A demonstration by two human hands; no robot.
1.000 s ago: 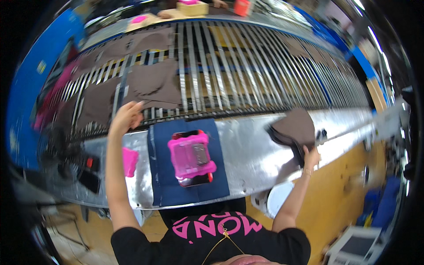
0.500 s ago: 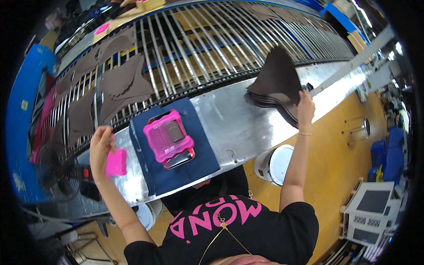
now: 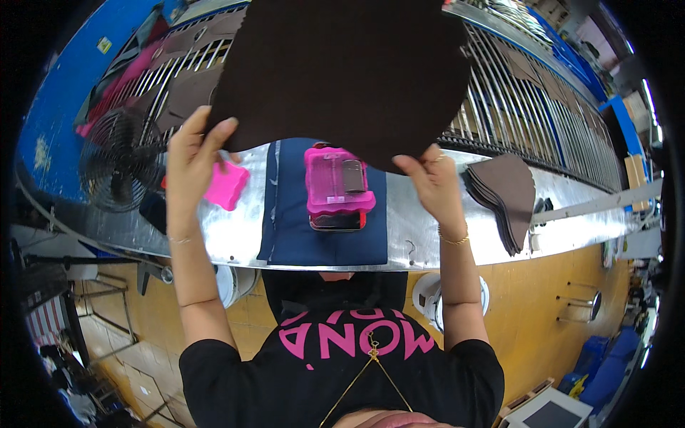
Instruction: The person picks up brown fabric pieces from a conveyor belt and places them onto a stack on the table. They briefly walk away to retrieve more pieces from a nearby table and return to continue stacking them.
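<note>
A large dark brown sheet-like cut panel (image 3: 342,71), leather or fabric, is raised in front of me with its curved near edge toward me. The near left corner is pinched in my left hand (image 3: 191,160), between thumb and fingers. My right hand (image 3: 435,184) grips the near right corner the same way. Beyond my right hand lies a stack of similar brown panels (image 3: 508,187). Below the panel, a pink scalloped tray-like piece (image 3: 328,187) rests over a dark red-edged object on a navy cloth (image 3: 325,246). A second pink scalloped piece (image 3: 227,187) lies beside my left forearm.
A metal worktop (image 3: 417,246) runs across in front of me. Behind it is a conveyor of metal rods (image 3: 492,107) carrying brown pieces. A black fan (image 3: 118,160) stands at left, a white bucket (image 3: 426,292) under the front edge, a stool (image 3: 594,305) at right.
One brown panel has come off the stack and moved left to in front of me. My left hand has taken its other corner. My view has turned.
</note>
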